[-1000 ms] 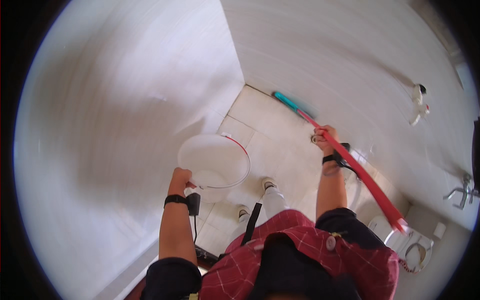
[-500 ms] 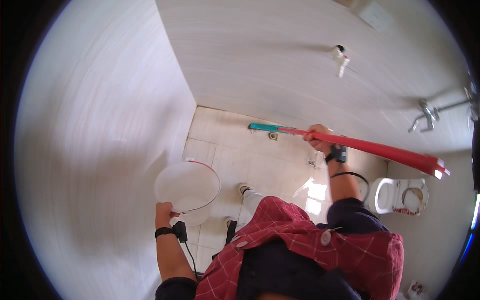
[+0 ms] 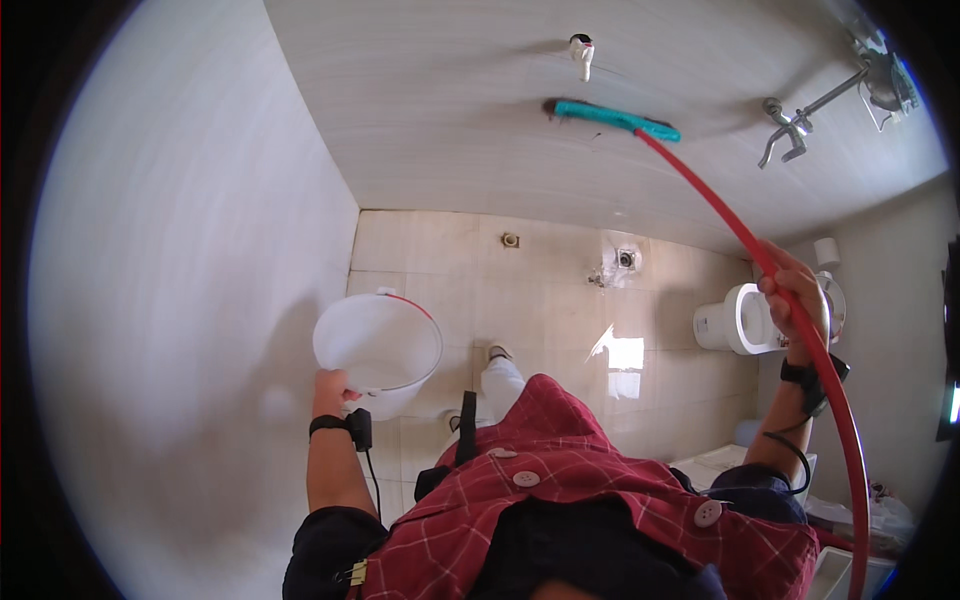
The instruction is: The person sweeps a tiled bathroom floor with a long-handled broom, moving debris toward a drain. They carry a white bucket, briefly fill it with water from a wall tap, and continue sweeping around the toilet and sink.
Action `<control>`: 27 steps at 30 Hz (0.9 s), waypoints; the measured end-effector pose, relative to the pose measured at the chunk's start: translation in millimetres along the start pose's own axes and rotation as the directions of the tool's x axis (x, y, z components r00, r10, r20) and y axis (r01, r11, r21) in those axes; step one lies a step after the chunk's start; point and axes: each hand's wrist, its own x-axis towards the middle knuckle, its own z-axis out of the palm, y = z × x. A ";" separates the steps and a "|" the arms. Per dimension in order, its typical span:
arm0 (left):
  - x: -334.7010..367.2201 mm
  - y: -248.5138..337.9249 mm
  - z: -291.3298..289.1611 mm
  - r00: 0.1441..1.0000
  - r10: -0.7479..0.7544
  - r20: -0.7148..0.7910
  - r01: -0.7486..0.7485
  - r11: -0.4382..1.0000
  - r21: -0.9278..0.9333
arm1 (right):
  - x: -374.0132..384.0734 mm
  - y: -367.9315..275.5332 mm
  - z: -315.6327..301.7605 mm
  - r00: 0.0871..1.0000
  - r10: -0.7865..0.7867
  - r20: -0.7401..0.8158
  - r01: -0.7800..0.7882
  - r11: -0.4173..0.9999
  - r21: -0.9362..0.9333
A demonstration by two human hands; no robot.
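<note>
My left hand [image 3: 333, 388] grips the rim of a white bucket [image 3: 370, 345], which hangs tilted beside the left wall. A handle with a red part curves over the bucket's far rim. At the right, my right hand [image 3: 797, 300] is closed around the red pole [image 3: 722, 212] of a long brush. Its teal head [image 3: 615, 118], with dark bristles or hair along it, is raised before the far wall, below a white tap [image 3: 582, 58]. The pole's rear end runs down past my right forearm.
A white toilet [image 3: 745, 318] stands at the right. Two drains, one a small square drain [image 3: 510, 240], lie along the far wall, the other an open drain [image 3: 626, 259]. A metal tap [image 3: 785, 130] juts from the wall at upper right. Bags [image 3: 880, 515] lie at lower right.
The brush head has risen from the floor near the far wall up toward the white tap. My right hand has shifted right with the pole; the left still holds the bucket.
</note>
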 end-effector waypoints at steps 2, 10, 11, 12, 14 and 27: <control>1.3 -2.6 -0.8 1.000 -0.022 0.001 0.022 0.998 -0.051 | 17.2 8.2 -1.2 0.998 -0.020 0.068 0.012 0.992 0.123; 25.9 -26.9 -7.6 0.994 -0.097 -0.043 0.092 0.991 -0.102 | 275.2 191.7 -39.9 0.931 0.364 0.022 -0.364 0.931 0.026; 26.0 -25.6 -6.9 0.992 -0.111 -0.066 0.103 0.989 -0.110 | 315.6 227.8 -42.0 0.900 0.435 -0.010 -0.432 0.897 0.097; 23.9 -23.1 -5.4 0.991 -0.087 -0.102 0.080 0.994 -0.074 | 345.5 260.8 -46.9 0.894 0.447 -0.015 -0.447 0.892 -0.064; 17.3 -13.2 -2.2 0.970 -0.107 -0.217 0.112 0.994 0.009 | 387.0 310.2 -61.2 0.844 0.537 0.009 -0.535 0.842 -0.065; 17.5 -19.8 -7.1 0.974 -0.165 -0.156 0.168 0.986 0.008 | 168.0 206.6 -126.0 0.970 0.242 0.019 -0.213 0.885 -0.415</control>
